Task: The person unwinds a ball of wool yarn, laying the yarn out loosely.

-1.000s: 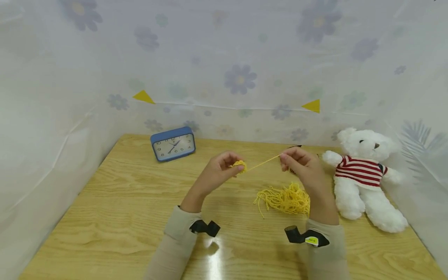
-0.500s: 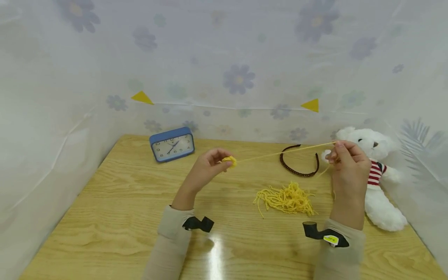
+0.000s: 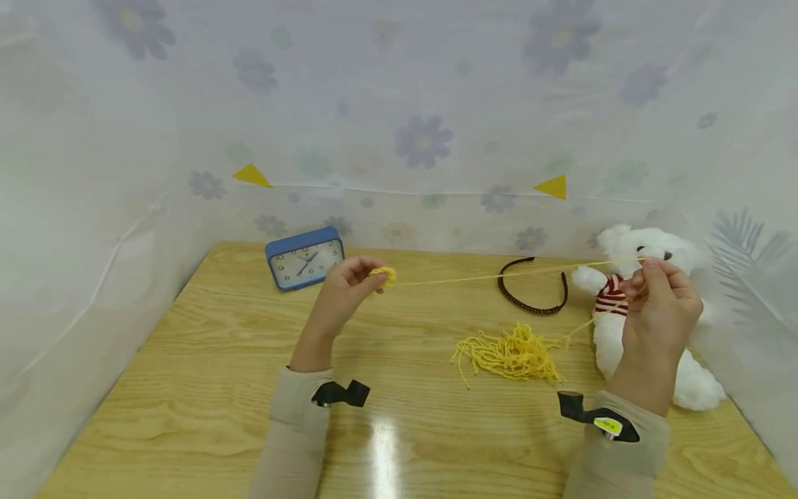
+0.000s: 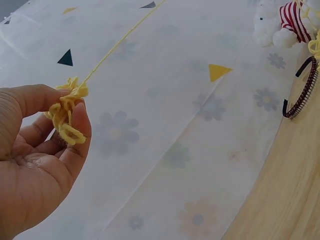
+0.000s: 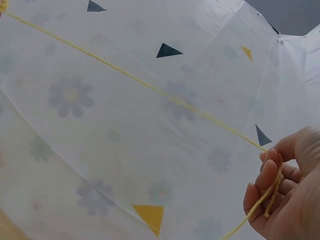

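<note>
My left hand [image 3: 341, 294] pinches a small looped bundle of yellow yarn [image 4: 67, 112] between thumb and fingers, above the table. From it a single yarn strand [image 5: 135, 77] runs taut to my right hand [image 3: 663, 308], raised in front of the teddy bear. Thumb and forefinger of the right hand pinch this strand, and its other part passes across the curled fingers. That part drops to a loose heap of yellow yarn [image 3: 511, 353] lying on the table between the hands.
A blue alarm clock [image 3: 305, 258] stands at the back left, just behind the left hand. A dark braided headband [image 3: 533, 305] lies at the back right. The white teddy bear [image 3: 611, 333] in a striped shirt sits at the right. Patterned white sheeting [image 3: 424, 83] surrounds the wooden table [image 3: 187, 388].
My right hand has moved far to the right, drawing the strand out long. My left hand has shifted left and slightly up with the bundle. The headband is now uncovered.
</note>
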`<state>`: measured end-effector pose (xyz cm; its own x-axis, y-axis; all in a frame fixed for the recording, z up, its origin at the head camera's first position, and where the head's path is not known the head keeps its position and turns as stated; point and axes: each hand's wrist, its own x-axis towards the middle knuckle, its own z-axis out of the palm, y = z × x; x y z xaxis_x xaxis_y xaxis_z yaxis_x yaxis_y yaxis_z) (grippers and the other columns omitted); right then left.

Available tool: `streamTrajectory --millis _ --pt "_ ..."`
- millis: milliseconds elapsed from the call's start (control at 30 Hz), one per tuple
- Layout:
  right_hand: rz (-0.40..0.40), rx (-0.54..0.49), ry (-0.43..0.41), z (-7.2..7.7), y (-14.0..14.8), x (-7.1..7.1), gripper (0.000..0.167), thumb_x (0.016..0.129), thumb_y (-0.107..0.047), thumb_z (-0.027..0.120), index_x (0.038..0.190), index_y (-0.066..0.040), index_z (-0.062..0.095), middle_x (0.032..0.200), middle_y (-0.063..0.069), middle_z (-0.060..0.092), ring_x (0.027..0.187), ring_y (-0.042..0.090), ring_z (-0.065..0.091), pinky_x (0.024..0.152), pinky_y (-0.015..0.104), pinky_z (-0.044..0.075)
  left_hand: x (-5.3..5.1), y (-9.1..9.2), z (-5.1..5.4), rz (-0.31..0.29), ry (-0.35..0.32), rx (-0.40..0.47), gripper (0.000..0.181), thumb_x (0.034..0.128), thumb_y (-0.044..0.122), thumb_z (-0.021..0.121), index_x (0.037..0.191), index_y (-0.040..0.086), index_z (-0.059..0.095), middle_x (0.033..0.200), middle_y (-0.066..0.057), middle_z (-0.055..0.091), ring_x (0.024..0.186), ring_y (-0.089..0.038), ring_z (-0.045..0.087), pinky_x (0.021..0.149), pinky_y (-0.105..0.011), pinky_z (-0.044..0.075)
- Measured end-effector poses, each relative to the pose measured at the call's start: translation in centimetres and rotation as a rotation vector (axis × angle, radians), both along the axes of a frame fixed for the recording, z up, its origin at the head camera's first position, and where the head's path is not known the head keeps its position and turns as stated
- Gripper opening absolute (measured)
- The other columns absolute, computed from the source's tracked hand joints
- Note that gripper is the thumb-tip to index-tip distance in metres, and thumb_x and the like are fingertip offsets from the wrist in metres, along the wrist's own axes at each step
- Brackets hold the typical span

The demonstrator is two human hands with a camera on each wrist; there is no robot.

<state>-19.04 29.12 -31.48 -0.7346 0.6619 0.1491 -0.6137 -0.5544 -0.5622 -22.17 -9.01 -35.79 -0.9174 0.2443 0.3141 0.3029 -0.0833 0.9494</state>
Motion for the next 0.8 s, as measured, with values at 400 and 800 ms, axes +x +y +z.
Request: streamTrajectory --millis 400,800 --pt "0.182 0.482 -0.311 -1.5 0.8 -0.2 0.008 0.087 -0.001 0.065 0.08 0.003 0.064 0.063 0.005 0.06 0.052 0.012 0.054 0.049 0.018 0.047 0.1 -0.3 0.3 -0.006 -0.021 0.078 0.017 0.0921 0.002 0.06 0.106 -0.007 0.056 0.097 -0.009 0.06 0.083 -0.016 0.06 0.074 -0.024 0.053" --pt "0.691 1.667 -0.567 -4.0 0.2 -1.8 0.024 0.101 -0.019 0.047 0.104 0.003 0.056 0.094 0.011 0.063 0.083 0.02 0.061 0.076 0.034 0.051 0.3 1.0 0.1 -0.063 -0.041 0.045 0.017 0.0926 0.004 0.06 0.106 -0.005 0.058 0.097 -0.008 0.061 0.083 -0.016 0.061 0.075 -0.025 0.054"
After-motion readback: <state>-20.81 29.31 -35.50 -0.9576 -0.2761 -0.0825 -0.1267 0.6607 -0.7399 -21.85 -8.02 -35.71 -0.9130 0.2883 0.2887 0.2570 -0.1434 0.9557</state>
